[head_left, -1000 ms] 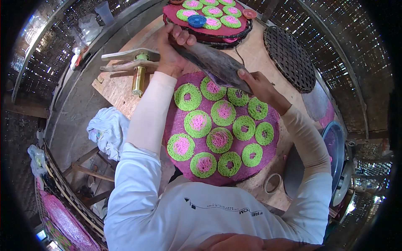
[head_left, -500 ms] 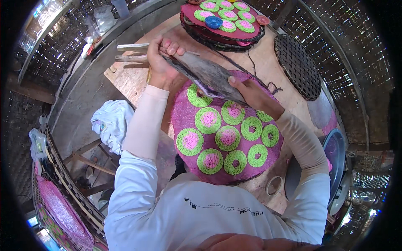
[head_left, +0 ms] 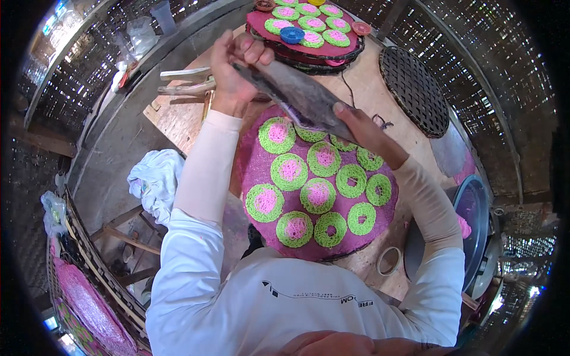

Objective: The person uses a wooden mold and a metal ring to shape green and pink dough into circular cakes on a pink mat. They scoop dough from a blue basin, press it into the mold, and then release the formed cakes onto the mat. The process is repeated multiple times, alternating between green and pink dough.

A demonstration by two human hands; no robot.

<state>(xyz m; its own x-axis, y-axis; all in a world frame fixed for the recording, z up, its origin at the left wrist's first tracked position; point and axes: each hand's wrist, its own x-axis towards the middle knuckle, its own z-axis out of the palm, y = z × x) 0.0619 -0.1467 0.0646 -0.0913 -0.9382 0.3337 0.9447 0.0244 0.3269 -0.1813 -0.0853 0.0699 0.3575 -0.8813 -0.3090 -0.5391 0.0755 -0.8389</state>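
Observation:
Both my hands hold a thin grey-purple sheet (head_left: 303, 95) above the table, tilted from upper left to lower right. My left hand (head_left: 234, 71) grips its upper end, and my right hand (head_left: 362, 127) pinches its lower end. Under the sheet lies a round magenta mat (head_left: 261, 172) covered with several green-and-pink woven discs (head_left: 289, 170). The sheet hides part of the mat's far edge.
A second magenta tray (head_left: 261, 21) with green-pink discs and a blue lid (head_left: 291, 34) sits at the far end of the wooden table (head_left: 178, 118). A dark woven round mat (head_left: 414, 89) lies at the right. Wooden sticks (head_left: 184, 80), a white cloth (head_left: 155, 181), a tape roll (head_left: 389, 261) and a metal basin (head_left: 475, 228) surround the work.
The view has shifted so the mat appears lower. My hands have raised the grey sheet and moved it up and left, away from the disc mat.

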